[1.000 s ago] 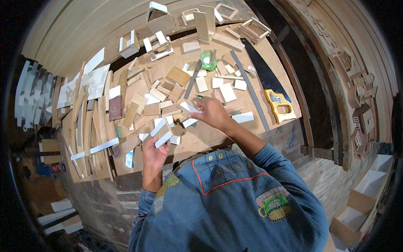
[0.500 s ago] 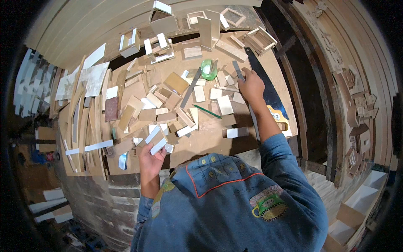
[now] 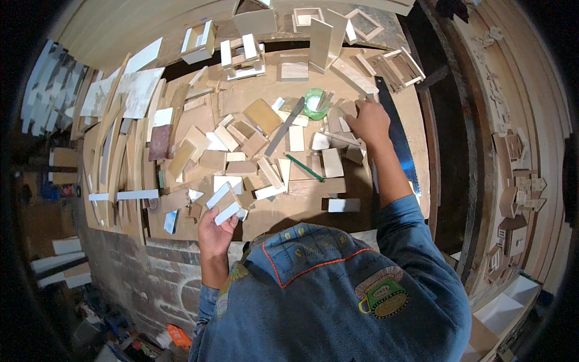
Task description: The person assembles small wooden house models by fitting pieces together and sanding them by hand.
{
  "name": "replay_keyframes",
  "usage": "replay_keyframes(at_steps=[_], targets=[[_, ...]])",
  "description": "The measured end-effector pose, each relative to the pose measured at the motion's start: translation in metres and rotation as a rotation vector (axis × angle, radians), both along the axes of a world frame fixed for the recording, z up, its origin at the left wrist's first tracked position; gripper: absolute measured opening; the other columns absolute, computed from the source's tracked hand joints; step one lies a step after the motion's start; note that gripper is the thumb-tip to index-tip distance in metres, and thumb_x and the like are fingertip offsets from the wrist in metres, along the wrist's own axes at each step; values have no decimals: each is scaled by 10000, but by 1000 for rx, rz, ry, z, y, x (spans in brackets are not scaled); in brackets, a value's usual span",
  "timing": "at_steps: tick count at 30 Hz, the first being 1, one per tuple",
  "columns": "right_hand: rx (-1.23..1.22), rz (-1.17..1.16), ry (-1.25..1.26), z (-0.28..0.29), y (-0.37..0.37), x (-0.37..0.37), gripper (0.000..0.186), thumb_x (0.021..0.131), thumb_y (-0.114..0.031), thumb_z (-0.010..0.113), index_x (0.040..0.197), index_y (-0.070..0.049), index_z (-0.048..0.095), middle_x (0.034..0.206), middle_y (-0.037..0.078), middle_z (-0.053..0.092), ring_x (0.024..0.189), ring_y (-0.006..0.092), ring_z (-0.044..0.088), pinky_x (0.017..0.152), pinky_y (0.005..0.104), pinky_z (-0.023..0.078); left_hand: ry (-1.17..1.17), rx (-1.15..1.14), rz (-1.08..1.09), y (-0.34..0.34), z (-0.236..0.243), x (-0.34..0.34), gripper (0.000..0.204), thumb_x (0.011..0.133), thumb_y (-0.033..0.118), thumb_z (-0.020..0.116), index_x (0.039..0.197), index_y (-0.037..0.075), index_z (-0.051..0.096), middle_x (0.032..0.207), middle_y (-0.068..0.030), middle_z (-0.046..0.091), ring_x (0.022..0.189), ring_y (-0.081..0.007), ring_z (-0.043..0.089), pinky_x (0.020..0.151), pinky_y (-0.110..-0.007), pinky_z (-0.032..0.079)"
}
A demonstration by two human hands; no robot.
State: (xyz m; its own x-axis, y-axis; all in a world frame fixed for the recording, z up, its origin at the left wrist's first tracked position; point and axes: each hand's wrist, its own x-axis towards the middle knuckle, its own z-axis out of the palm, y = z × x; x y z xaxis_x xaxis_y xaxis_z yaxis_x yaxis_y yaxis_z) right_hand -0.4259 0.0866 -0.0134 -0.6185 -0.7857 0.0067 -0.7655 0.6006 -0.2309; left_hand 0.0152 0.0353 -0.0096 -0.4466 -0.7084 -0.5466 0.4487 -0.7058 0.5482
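L hand [image 3: 215, 232] grips white blocks [image 3: 223, 204] over cluttered wood workbench [image 3: 313, 208].

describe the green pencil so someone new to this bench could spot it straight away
On the cluttered workbench, look just right of centre among the pale wood offcuts. The pencil lies slanted across a wood piece: thin, dark green, the only stick-like green thing there, unlike the round green tape roll farther back.

No packages, labels, signs, screens.

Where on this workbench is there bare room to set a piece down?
Bare wood shows along the near edge, between the left hand and the white block. Another patch lies behind the tan board, before the propped frames. The middle, around the green tape roll and right hand, is crowded with offcuts.
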Motion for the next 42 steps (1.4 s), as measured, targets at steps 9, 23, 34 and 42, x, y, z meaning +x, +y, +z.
replay_keyframes(at_steps=[9,23,34,42], targets=[[-246,384,-244,1,3,87,316,759,-338,745,897,-70,648,742,145,649,690,340,650,612,433,517,-35,-6,41,4,-4,-10,415,862,155,590,1254,34,523,1178,-129,634,1022,-278,644,798,-385,558],[-257,315,-1335,-17,0,102,401,816,-18,727,1201,-28,616,910,-37,602,782,58,569,651,208,468,-16,-98,-76,3,20,-24,425,885,151,568,1287,50,476,1198,-110,607,1053,-247,622,792,-355,545],[-342,22,-1958,20,88,90,533,871,-149,577,1380,-36,464,1108,82,612,889,179,628,766,324,553,-21,-32,-142,14,19,-47,373,892,106,561,1253,46,488,1174,-115,615,1043,-245,627,778,-353,550],[-429,83,-2185,24,98,98,572,897,-164,600,1416,-24,402,1139,117,612,944,212,645,747,300,596,22,-108,-284,19,21,-66,334,895,96,589,1222,61,529,1161,-103,633,1040,-243,635,783,-376,558]])
